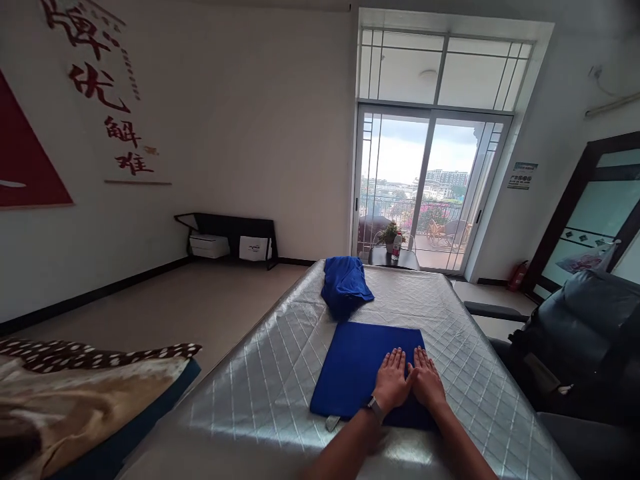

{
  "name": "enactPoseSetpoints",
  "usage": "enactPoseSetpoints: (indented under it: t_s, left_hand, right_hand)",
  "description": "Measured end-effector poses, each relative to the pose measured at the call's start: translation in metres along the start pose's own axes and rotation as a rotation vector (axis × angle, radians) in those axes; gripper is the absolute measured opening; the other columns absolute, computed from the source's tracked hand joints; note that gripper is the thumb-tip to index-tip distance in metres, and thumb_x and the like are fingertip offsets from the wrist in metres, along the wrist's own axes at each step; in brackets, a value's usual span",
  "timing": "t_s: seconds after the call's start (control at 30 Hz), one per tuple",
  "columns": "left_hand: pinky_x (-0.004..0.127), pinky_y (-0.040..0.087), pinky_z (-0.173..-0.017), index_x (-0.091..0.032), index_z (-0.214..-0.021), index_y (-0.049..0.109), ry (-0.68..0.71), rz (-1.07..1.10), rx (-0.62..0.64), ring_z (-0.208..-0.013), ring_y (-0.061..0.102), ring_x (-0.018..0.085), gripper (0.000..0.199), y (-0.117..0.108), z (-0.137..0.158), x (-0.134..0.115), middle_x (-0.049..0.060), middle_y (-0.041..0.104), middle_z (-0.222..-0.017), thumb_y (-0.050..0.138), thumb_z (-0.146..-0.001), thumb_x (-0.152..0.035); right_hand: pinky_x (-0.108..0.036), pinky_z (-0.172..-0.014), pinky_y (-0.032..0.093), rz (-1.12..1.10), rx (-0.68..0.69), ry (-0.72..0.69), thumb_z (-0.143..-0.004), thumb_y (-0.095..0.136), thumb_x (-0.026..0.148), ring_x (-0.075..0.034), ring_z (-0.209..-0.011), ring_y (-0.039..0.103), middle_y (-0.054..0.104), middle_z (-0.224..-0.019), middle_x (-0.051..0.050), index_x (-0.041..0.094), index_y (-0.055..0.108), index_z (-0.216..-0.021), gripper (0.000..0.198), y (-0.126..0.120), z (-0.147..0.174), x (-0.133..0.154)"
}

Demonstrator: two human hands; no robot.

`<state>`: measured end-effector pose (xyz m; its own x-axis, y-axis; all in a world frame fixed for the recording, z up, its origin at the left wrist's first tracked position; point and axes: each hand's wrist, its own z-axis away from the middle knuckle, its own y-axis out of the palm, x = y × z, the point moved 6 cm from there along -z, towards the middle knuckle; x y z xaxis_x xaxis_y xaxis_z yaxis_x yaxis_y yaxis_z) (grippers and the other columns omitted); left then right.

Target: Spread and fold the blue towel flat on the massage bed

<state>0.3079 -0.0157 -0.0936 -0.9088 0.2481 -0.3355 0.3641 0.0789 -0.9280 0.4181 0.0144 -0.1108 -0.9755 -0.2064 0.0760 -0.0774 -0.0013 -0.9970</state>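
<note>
Nearest to the camera are the two bare forearms [345, 448] of the person, which enter from below; the left one carries a watch [375, 408] at the wrist. The left hand [392, 384] and the right hand [428, 383] lie side by side, palms down, with fingers extended and thumbs close together. Neither hand grasps anything: both are released and rest flat upon the blue cloth [350, 367], which forms a neat rectangle under them and reaches further to their left. A pale tag [332, 423] sticks out at its near edge, left of the hands. Beneath is a silver quilted cover [270, 373]. Beyond the hands, toward the left, lies a crumpled blue bundle [345, 283].
</note>
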Motion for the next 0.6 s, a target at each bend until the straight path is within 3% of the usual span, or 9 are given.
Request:
enactPoseSetpoints:
  t_s: [0.17, 0.37, 0.47, 0.6]
  left_hand:
    - [0.042, 0.019, -0.127, -0.008, -0.157, 0.034, -0.121, -0.032, 0.009, -0.154, 0.02, 0.023, 0.082, -0.022, 0.021, 0.065, 0.011, 0.028, -0.164, 0.004, -0.101, -0.06]
    - [0.048, 0.02, -0.126, -0.005, -0.157, 0.03, -0.276, -0.106, -0.003, -0.154, 0.023, 0.029, 0.091, -0.053, 0.067, 0.153, 0.017, 0.026, -0.164, 0.008, -0.097, -0.07]
    - [0.045, 0.022, -0.125, -0.004, -0.157, 0.029, -0.317, -0.137, -0.027, -0.153, 0.024, 0.028, 0.092, -0.059, 0.084, 0.176, 0.017, 0.026, -0.164, 0.009, -0.097, -0.071]
    - [0.044, 0.024, -0.124, -0.003, -0.156, 0.03, -0.314, -0.137, -0.057, -0.153, 0.026, 0.028, 0.093, -0.06, 0.089, 0.179, 0.018, 0.028, -0.163, 0.012, -0.097, -0.072]
  right_hand:
    - [-0.04, -0.125, 0.012, -0.007, -0.011, 0.009, -0.102, 0.022, 0.042, -0.022, -0.155, 0.012, 0.016, -0.166, -0.015, 0.002, 0.025, -0.158, 0.069, 0.0, -0.004, 0.0]
    - [-0.041, -0.125, 0.014, -0.012, -0.023, 0.014, -0.102, 0.021, 0.04, -0.021, -0.155, 0.014, 0.019, -0.166, -0.015, 0.002, 0.026, -0.158, 0.067, 0.001, -0.002, 0.002]
    - [-0.04, -0.125, 0.012, -0.009, -0.032, 0.0, -0.102, 0.021, 0.039, -0.021, -0.155, 0.013, 0.02, -0.165, -0.016, 0.001, 0.027, -0.157, 0.067, -0.002, 0.0, 0.004]
    - [-0.041, -0.125, 0.009, 0.003, -0.06, -0.005, -0.101, 0.023, 0.037, -0.022, -0.155, 0.013, 0.021, -0.165, -0.016, 0.0, 0.03, -0.156, 0.066, -0.014, 0.005, 0.009]
